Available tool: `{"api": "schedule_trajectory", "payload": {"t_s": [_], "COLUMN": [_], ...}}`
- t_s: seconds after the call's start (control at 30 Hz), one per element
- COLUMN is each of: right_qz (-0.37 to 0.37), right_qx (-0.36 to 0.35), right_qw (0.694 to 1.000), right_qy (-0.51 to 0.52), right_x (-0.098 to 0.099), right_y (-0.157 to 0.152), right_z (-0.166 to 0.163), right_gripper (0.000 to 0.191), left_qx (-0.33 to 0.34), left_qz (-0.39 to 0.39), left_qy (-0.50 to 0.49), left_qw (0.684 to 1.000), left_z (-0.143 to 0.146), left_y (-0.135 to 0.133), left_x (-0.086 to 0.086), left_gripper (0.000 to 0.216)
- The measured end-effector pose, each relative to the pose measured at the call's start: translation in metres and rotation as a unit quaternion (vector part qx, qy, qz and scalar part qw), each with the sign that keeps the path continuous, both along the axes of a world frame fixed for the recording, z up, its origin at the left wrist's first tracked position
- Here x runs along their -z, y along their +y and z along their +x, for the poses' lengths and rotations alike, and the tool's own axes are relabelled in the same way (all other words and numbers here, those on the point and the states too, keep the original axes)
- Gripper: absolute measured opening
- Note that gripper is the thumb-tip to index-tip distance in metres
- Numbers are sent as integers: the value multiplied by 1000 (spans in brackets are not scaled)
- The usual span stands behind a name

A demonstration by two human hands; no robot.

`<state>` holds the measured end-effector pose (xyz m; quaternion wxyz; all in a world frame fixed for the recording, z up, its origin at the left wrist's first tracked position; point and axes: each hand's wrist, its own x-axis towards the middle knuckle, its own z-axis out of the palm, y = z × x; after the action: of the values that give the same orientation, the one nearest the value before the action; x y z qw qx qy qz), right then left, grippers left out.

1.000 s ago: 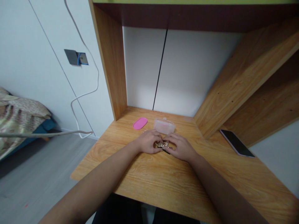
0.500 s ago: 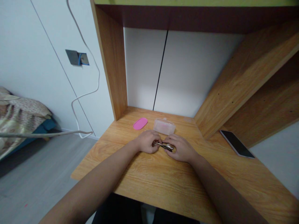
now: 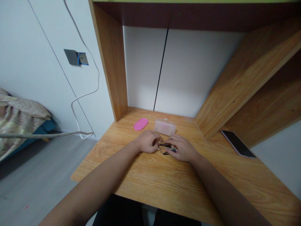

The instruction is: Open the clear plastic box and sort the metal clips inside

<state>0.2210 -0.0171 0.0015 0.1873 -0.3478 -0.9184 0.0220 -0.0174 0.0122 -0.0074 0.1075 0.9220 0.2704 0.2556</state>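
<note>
Just below the middle of the frame, the left hand (image 3: 147, 141) and right hand (image 3: 182, 148) rest curled on the wooden desk (image 3: 164, 179), fingertips pinching at a little heap of metal clips (image 3: 165, 147) lying between them; which pieces each hand actually grips is too small to tell. Just above them sit a clear plastic box (image 3: 165, 126) and its pink lid (image 3: 140, 124), seemingly kept near for easy reach. A dark phone (image 3: 238, 143) lies at right, a white cable (image 3: 82, 94) hangs down the wall at left.

Place: we see a home bedroom.
Signs: a bed (image 3: 21, 116) with patterned bedding beside our wooden desk (image 3: 145, 175), under a bunk frame (image 3: 110, 62).
</note>
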Motion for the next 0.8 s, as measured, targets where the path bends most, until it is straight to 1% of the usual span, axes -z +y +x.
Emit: {"api": "schedule_trajectory", "payload": {"t_s": [0.1, 0.17, 0.3, 0.43, 0.53, 0.6, 0.7, 0.8], "right_qz": [-18, -28, -43, -40, -40, -42, -43, -45], "right_qx": [-8, -6, -3, -7, 4, 14, 17, 5], "right_qw": [1000, 999, 999, 999, 999, 999, 999, 999], "right_qy": [-14, -23, -24, -9, 4, 10, 12, 11], "right_x": [-6, -8, -6, 0, 2, 2, 1, 0], "right_y": [-3, -4, -1, 2, 2, 1, 0, -1], "right_z": [-1, 0, 1, 1, 1, 1, -1, -2], "right_gripper": [37, 39, 29, 21, 17, 13, 9, 12], "left_qx": [-4, 9, 32, 23, 15, 5, -23, -49], "left_qz": [-3, -7, -5, -2, 4, 10, 14, 7], "left_qy": [8, 7, 5, 12, 32, 45, 51, 46], "left_qw": [1000, 1000, 999, 1000, 999, 999, 998, 998], "left_z": [0, 0, 0, 0, 1, 1, 2, 2], "left_y": [-1, -2, -1, 0, 1, 1, 1, 2], "left_x": [-2, -3, -2, 0, 0, -1, 0, 2], "left_gripper": [24, 23, 19, 24, 20, 18, 21, 25]}}
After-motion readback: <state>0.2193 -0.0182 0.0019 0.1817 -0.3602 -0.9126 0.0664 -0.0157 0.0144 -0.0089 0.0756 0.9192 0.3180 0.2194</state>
